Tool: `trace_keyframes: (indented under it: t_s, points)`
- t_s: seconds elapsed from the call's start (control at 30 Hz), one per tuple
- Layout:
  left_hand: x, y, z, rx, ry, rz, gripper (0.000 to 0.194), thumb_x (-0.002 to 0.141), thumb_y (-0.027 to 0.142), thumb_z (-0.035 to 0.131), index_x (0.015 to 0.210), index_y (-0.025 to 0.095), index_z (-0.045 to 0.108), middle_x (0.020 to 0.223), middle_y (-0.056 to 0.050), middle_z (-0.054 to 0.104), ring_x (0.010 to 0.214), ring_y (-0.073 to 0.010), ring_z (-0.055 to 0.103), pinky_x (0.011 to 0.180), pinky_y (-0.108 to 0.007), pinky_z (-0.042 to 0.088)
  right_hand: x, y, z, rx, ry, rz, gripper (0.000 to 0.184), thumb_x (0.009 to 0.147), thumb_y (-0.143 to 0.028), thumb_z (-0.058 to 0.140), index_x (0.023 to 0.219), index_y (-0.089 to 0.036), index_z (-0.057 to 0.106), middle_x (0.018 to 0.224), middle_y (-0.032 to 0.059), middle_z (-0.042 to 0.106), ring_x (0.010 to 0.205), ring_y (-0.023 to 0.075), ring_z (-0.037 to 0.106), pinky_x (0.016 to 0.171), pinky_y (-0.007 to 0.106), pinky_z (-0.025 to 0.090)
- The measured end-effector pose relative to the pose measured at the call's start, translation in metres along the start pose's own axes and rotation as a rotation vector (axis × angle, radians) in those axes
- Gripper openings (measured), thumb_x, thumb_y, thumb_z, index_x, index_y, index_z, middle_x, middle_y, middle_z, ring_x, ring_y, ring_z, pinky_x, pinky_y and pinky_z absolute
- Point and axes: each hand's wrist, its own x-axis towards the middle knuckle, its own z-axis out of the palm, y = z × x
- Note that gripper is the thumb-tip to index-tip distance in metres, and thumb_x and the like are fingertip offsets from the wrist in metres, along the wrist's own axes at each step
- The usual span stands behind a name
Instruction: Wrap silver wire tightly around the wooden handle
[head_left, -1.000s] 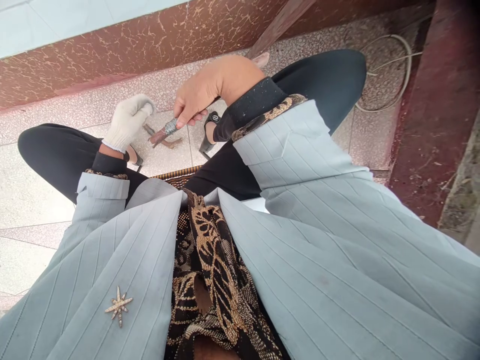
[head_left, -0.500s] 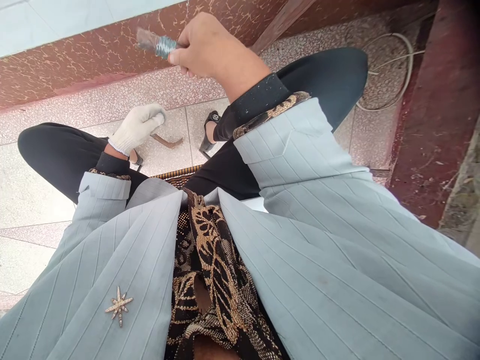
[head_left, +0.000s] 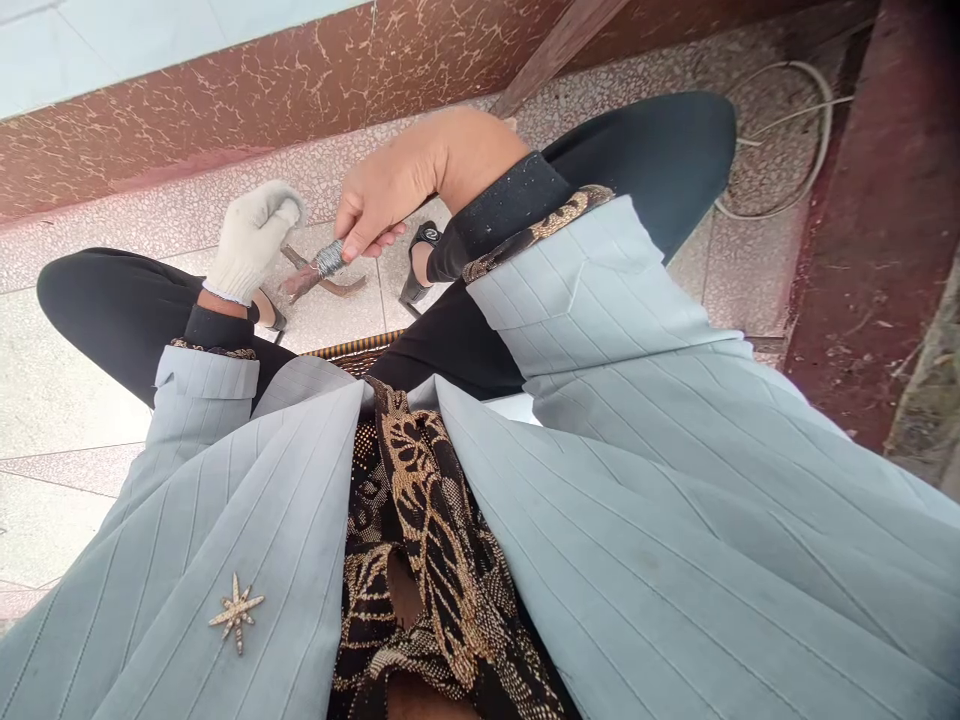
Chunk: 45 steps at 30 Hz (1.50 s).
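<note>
My right hand (head_left: pixel 382 200), bare, is closed round a short tool bound with silvery wire (head_left: pixel 330 258). Its rough brown end (head_left: pixel 300 283) points down and left, toward the floor. The rest of it is hidden in my fist, so its kind is unclear. To its left, my left hand (head_left: pixel 251 235) wears a white knitted glove, with fingers curled and thumb pressed against them. Whatever these fingers hold is hidden. A thin curved brown strip (head_left: pixel 345 289) shows below the two hands, partly behind the tool; I cannot tell whether it touches the glove.
A reddish-brown marbled ledge (head_left: pixel 225 120) runs across in front, with a slanting wooden post (head_left: pixel 555 55) by it. My black-trousered knees spread to both sides, a black shoe (head_left: pixel 420 265) between them. A pale cable (head_left: pixel 821 140) lies coiled at right, beside a dark red panel (head_left: pixel 862 230).
My right hand has swung down from above the ledge with the wire-bound tool, bringing it close to the gloved hand. My left hand has shifted slightly left and up.
</note>
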Motion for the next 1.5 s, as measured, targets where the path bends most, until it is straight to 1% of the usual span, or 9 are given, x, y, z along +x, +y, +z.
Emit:
trace_keyframes:
  t_s: [0.13, 0.3, 0.43, 0.63, 0.8, 0.93, 1.13, 1.3, 1.5]
  points:
    - [0.003, -0.005, 0.008, 0.013, -0.053, -0.014, 0.034, 0.090, 0.066, 0.062, 0.079, 0.035, 0.061, 0.070, -0.002, 0.062, 0.089, -0.0258, 0.061, 0.084, -0.048, 0.050, -0.020, -0.007, -0.002, 0.263, 0.551, -0.224, 0.024, 0.102, -0.016, 0.061, 0.084, -0.005, 0.072, 0.064, -0.0049, 0.061, 0.054, 0.0011, 0.050, 0.057, 0.016, 0.039]
    - [-0.004, 0.003, 0.010, -0.057, -0.257, -0.036, 0.039, 0.093, 0.067, 0.060, 0.078, 0.031, 0.064, 0.064, -0.002, 0.054, 0.082, -0.0242, 0.054, 0.089, -0.048, 0.052, -0.020, -0.005, -0.004, 0.374, 1.020, 0.061, 0.026, 0.106, -0.020, 0.060, 0.095, -0.002, 0.074, 0.076, 0.0041, 0.065, 0.055, 0.0054, 0.046, 0.053, 0.020, 0.036]
    - [-0.006, 0.006, 0.003, -0.071, -0.193, -0.039, 0.028, 0.094, 0.056, 0.065, 0.081, 0.032, 0.066, 0.064, -0.001, 0.057, 0.092, -0.0264, 0.058, 0.094, -0.047, 0.053, -0.008, 0.005, -0.007, -0.117, 0.747, 0.402, 0.036, 0.106, -0.024, 0.065, 0.132, -0.002, 0.078, 0.114, 0.0162, 0.074, 0.087, 0.0152, 0.063, 0.087, 0.031, 0.050]
    - [0.000, 0.000, -0.003, -0.002, -0.019, -0.064, 0.025, 0.094, 0.050, 0.064, 0.078, 0.031, 0.064, 0.066, -0.001, 0.059, 0.093, -0.0257, 0.060, 0.096, -0.045, 0.050, 0.007, 0.011, -0.002, -0.108, 0.077, 0.280, 0.027, 0.108, -0.019, 0.067, 0.127, -0.005, 0.079, 0.062, -0.0050, 0.062, 0.054, 0.0071, 0.050, 0.066, 0.023, 0.042]
    - [0.000, 0.004, -0.002, 0.051, -0.002, -0.015, 0.029, 0.095, 0.050, 0.059, 0.077, 0.028, 0.063, 0.074, -0.001, 0.061, 0.075, -0.0197, 0.055, 0.082, -0.043, 0.050, -0.011, 0.004, -0.004, 0.074, 0.088, -0.001, 0.015, 0.107, -0.008, 0.063, 0.110, -0.004, 0.077, 0.060, -0.0084, 0.059, 0.050, 0.0022, 0.049, 0.058, 0.018, 0.037]
    - [-0.001, 0.003, 0.003, 0.033, -0.092, -0.077, 0.035, 0.095, 0.060, 0.056, 0.079, 0.030, 0.061, 0.066, 0.000, 0.055, 0.073, -0.0192, 0.053, 0.077, -0.040, 0.049, -0.023, 0.003, -0.004, 0.277, 0.470, -0.229, 0.020, 0.104, -0.006, 0.061, 0.085, -0.008, 0.068, 0.065, -0.0058, 0.061, 0.052, 0.0018, 0.051, 0.055, 0.017, 0.039]
    - [-0.011, 0.018, 0.010, 0.073, -0.307, 0.012, 0.032, 0.098, 0.052, 0.055, 0.084, 0.025, 0.065, 0.071, -0.001, 0.059, 0.088, -0.0225, 0.063, 0.086, -0.039, 0.050, -0.012, 0.003, -0.004, 0.402, 0.937, 0.081, 0.019, 0.107, -0.018, 0.058, 0.092, -0.008, 0.066, 0.076, 0.0010, 0.062, 0.057, 0.0062, 0.049, 0.052, 0.021, 0.037]
    - [-0.012, 0.021, 0.008, 0.111, -0.277, 0.078, 0.023, 0.095, 0.040, 0.055, 0.083, 0.024, 0.066, 0.078, -0.002, 0.064, 0.088, -0.0216, 0.062, 0.092, -0.039, 0.050, 0.003, 0.001, -0.001, -0.279, 0.535, 0.464, 0.034, 0.105, -0.023, 0.067, 0.125, 0.003, 0.078, 0.118, 0.0229, 0.073, 0.111, 0.0298, 0.067, 0.101, 0.045, 0.051]
    - [-0.001, -0.002, 0.006, 0.002, -0.121, -0.013, 0.028, 0.093, 0.054, 0.065, 0.079, 0.030, 0.064, 0.069, 0.000, 0.062, 0.094, -0.0240, 0.057, 0.102, -0.042, 0.048, 0.015, 0.000, 0.009, -0.168, 0.038, 0.336, 0.033, 0.103, -0.023, 0.073, 0.132, -0.006, 0.078, 0.060, -0.0043, 0.058, 0.064, 0.0120, 0.055, 0.079, 0.028, 0.049]
